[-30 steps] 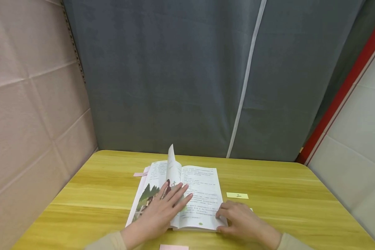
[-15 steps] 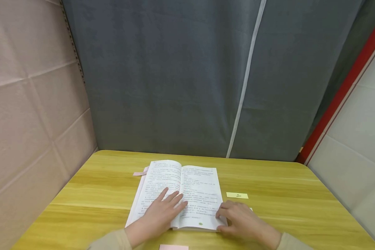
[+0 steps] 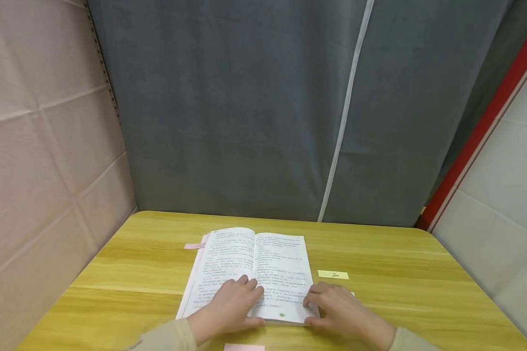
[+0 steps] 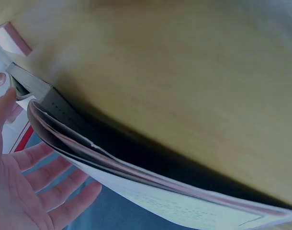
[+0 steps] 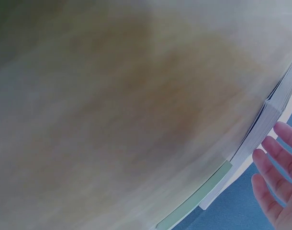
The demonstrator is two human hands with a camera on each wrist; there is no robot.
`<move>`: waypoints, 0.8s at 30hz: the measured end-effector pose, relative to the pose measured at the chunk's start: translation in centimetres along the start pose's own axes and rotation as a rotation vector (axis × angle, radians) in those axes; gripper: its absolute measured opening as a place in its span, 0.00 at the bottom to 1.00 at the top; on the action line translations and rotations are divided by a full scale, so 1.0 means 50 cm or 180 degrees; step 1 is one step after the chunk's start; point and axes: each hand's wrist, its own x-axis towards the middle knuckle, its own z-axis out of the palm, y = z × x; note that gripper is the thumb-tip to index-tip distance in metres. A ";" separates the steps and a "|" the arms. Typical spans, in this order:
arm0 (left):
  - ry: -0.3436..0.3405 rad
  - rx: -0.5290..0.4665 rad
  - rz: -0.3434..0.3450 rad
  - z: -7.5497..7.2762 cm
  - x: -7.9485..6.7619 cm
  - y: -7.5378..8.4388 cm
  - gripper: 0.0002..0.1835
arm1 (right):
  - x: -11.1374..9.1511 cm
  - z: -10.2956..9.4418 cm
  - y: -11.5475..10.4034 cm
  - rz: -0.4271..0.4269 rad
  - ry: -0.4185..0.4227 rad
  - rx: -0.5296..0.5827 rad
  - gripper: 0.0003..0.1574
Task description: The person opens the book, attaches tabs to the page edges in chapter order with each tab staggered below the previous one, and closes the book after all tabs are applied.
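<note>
An open book point(image 3: 228, 253) lies on the table, its left side bowed upward toward the spine, with printed text on both pages. My left hand point(image 3: 228, 304) rests over the lower inner part of the left page, thumb reaching to the bottom edge by the spine. In the left wrist view its fingers point(image 4: 64, 189) look loosely extended beside the layered pages point(image 4: 136, 175). At the lower right corner of the book, my right hand point(image 3: 340, 309) touches the page edge with bent fingertips. The right wrist view shows those fingers point(image 5: 275, 167) relaxed alongside the page block point(image 5: 261, 127).
A pink slip point(image 3: 194, 246) sticks out from the book's left edge. To the right, a yellow slip point(image 3: 333, 275) with dark strokes lies on the wooden table point(image 3: 399, 273). Another pink slip point(image 3: 244, 347) is at the front. A grey curtain point(image 3: 246, 122) hangs behind.
A raised leaf has come down onto the left side, covering the illustrated page with text. My left hand has drawn back toward the book's lower edge. My right hand has stayed still.
</note>
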 end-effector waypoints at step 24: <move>0.0204 -0.0543 -0.0151 -0.003 -0.017 -0.031 0.33 | -0.004 -0.004 -0.002 0.0034 0.0023 -0.0006 0.19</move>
